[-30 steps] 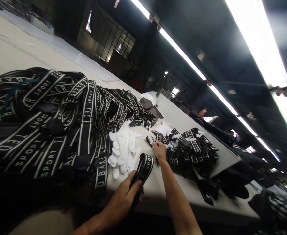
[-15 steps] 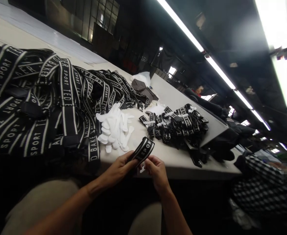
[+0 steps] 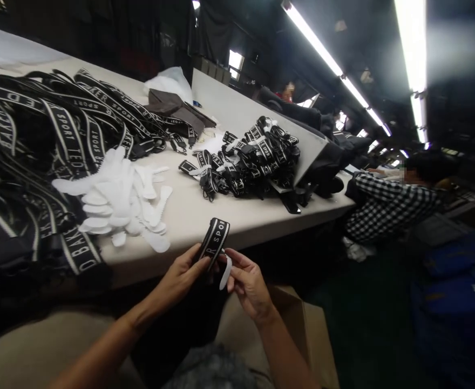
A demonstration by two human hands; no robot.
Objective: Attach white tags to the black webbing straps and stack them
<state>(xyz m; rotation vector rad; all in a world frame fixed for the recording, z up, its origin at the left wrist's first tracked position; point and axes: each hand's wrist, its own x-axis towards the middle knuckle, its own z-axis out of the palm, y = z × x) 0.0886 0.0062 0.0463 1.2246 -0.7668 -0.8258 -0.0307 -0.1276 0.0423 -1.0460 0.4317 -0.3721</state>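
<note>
Fingers of the right hand [image 3: 249, 286] pinch a curved white strip [image 3: 225, 274], dangling just beside the folded black strap [image 3: 216, 237], up to their left, slanting away out of the closed left hand [image 3: 185, 275].

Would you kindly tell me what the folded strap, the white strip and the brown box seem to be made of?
Folded strap: probably matt woven webbing, given its striped, lettered band.
White strip: perhaps smooth plastic or fabric; thin and curved, too small to tell.
Brown box: likely matt cardboard, from its plain, flat panels.
</note>
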